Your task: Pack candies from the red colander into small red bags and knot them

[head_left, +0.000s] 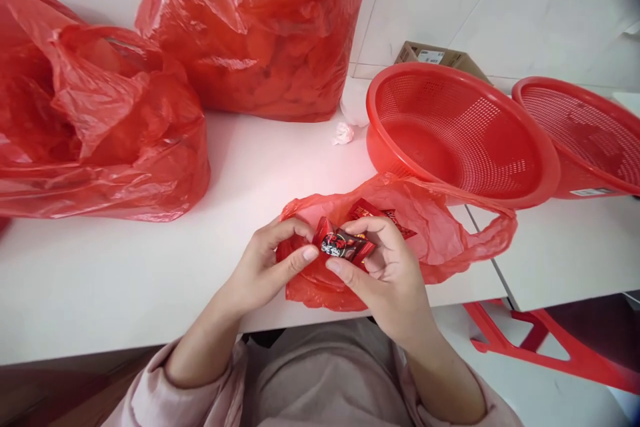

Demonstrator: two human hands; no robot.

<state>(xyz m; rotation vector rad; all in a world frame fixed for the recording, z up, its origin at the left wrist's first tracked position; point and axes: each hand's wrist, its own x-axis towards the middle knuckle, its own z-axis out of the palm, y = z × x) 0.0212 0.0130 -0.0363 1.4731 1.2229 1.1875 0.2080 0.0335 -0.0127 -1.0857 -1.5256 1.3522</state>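
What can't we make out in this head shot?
All head view.
Tall bag: contents hidden by crumpled red plastic.
Packet: print too small; ends covered by left hand and right hand.
Box: mostly behind the basket.
Second basket: cut by right edge.

White print on dark candy wrapper (341, 245), too blurred to read, label (431, 56) on cardboard box (467, 65), illegible

White surface (125, 280), seam toward right end, second surface (570, 253) butted against it. Far left: large red bag (95, 127), full. Far edge, centre: taller red bag (255, 27). Crumpled white paper (343, 133) just right of it. Red basket (460, 133) over the seam; second basket (585, 133) beside it. Small red bag (450, 233) at near edge.
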